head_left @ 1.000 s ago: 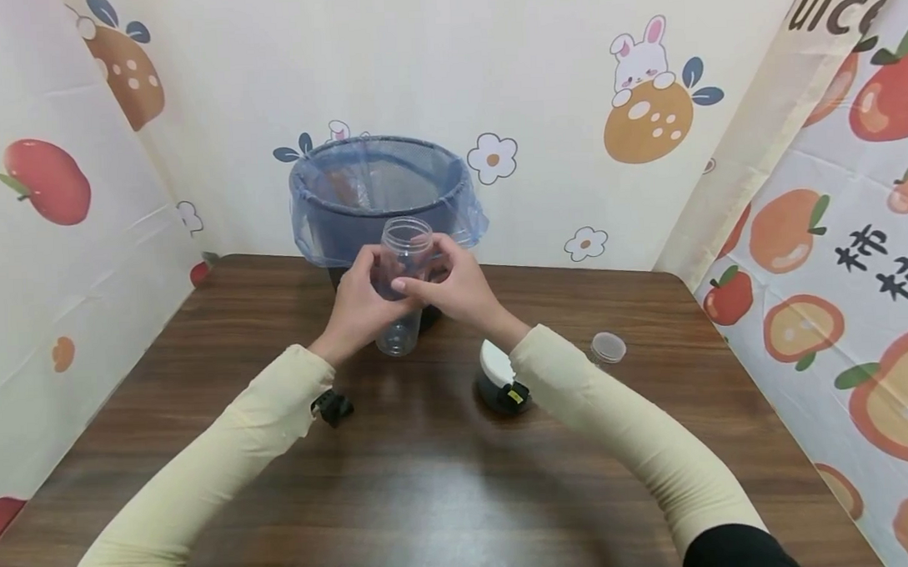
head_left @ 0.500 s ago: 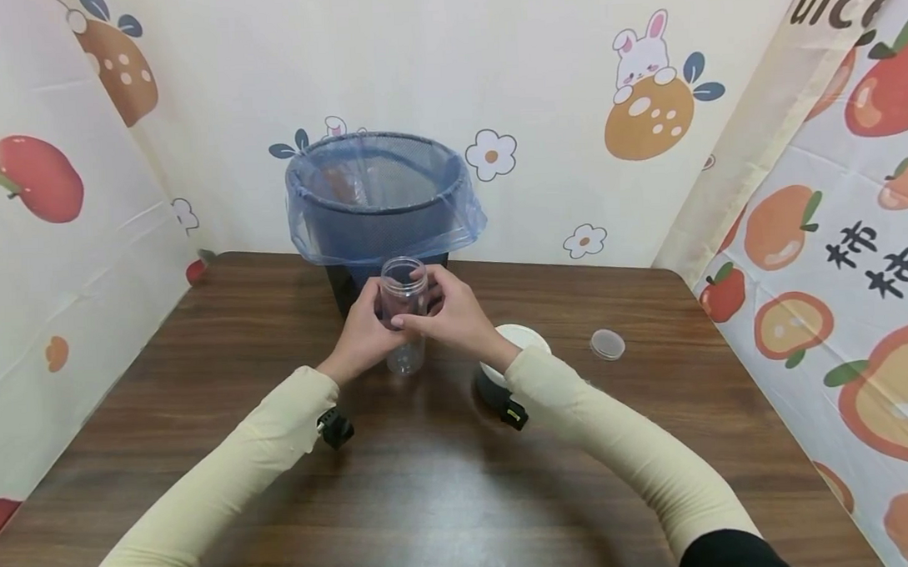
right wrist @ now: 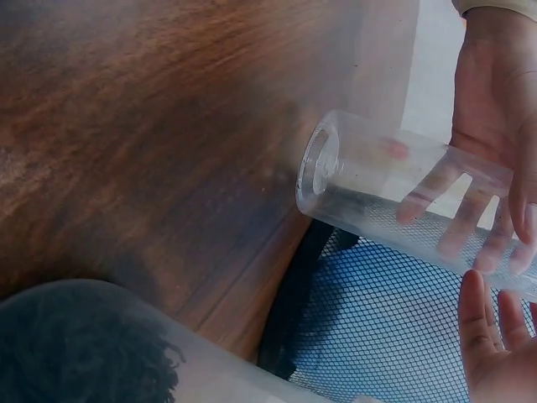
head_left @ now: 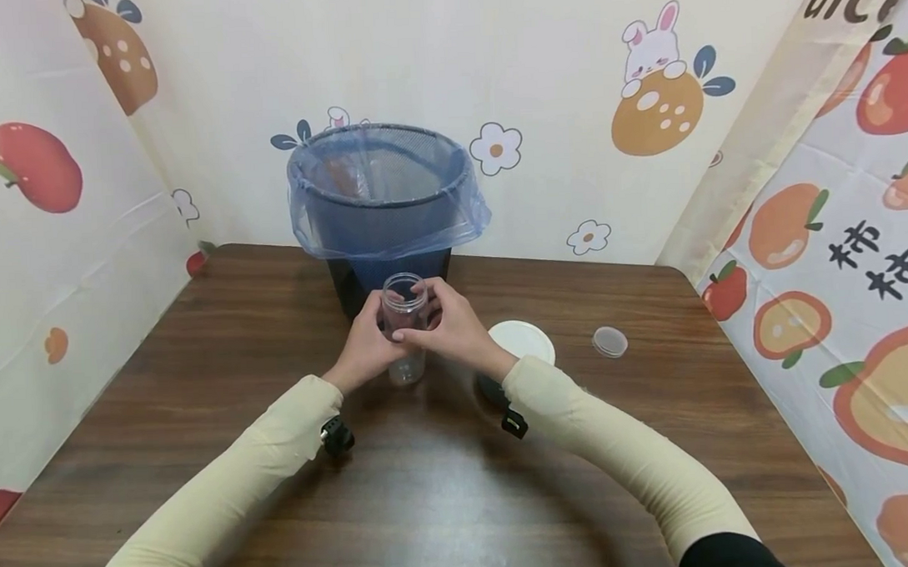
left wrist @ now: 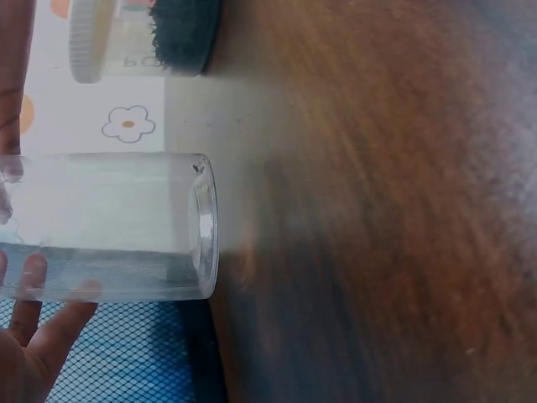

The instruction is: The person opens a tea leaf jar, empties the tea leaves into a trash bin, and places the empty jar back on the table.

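Bin (head_left: pixel 385 211) base behind clear jar (head_left: pixel 405 318)

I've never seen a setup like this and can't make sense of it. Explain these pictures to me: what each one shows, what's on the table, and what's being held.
There is no machine here: a person wears three small cameras. The wide picture comes from a camera on the head, looking down at both arms. The two close-ups come from cameras strapped to the wrists, so they look tilted and sideways.

In the head view the left hand and the right hand together hold a clear plastic jar, upright and without a lid, just above the brown wooden table. The wrist views show the same jar from its bottom end, with fingers seen through its wall.

Behind the hands stands a black mesh bin lined with a blue bag. To the right on the table are a container with a white lid, partly hidden by the right arm, and a small clear cap.
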